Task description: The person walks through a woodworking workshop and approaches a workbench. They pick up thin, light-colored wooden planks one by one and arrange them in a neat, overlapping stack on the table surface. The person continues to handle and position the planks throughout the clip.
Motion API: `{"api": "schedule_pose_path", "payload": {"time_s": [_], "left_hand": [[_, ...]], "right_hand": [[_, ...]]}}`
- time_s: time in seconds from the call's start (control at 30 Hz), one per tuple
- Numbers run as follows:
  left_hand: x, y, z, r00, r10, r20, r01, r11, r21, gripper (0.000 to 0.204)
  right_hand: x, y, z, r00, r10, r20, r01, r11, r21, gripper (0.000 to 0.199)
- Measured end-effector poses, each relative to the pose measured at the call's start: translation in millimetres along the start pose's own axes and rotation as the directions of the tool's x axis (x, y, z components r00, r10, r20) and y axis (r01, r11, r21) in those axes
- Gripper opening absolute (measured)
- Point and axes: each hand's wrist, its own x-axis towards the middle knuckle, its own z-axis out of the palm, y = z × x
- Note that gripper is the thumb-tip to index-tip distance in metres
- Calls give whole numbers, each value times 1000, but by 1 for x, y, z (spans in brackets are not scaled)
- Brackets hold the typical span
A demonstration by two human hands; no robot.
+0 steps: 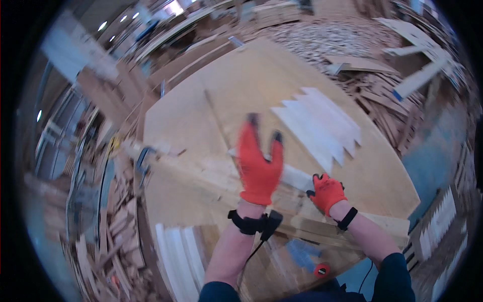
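A pale wooden strip (296, 177) lies across the plywood table (241, 85), running behind my left hand toward my right. My right hand (328, 194), in a red glove with black fingertips, is closed on the strip's right end. Over the strip's middle my left hand (260, 168), gloved the same way, is raised with its fingers spread and nothing in it; motion blurs it slightly. Beyond my right hand, several whitish boards (322, 128) lie side by side, their ends staggered.
Whitish strips (178, 256) lie at the near left, beside a ledge of planks (327, 229). Near me are a red round object (322, 270) and bluish translucent pieces (302, 253). A blue clamp (143, 162) grips the left edge. Scrap wood (121, 246) is heaped around the table.
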Motion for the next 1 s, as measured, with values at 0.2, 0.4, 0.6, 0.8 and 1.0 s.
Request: {"api": "schedule_pose_path", "payload": {"time_s": [0.2,0.4,0.6,0.8,1.0], "left_hand": [[-124,-98,-62,808,-235,541,43,938,343,57],[-154,-187,-112,797,-430,424,107,791,602,54],[-148,-240,-116,774,-497,392,167,757,631,51],[-130,-273,-110,754,-523,397,194,755,626,48],[-122,-286,-99,690,-620,374,258,693,673,47]], "right_hand": [[55,-60,4,975,-176,-136,182,983,35,62],[91,-115,2,974,-222,-54,226,970,94,60],[118,-152,2,958,-274,-86,282,953,112,48],[153,-172,5,892,-438,-114,452,870,196,40],[166,-180,7,898,-429,-102,440,861,255,39]]}}
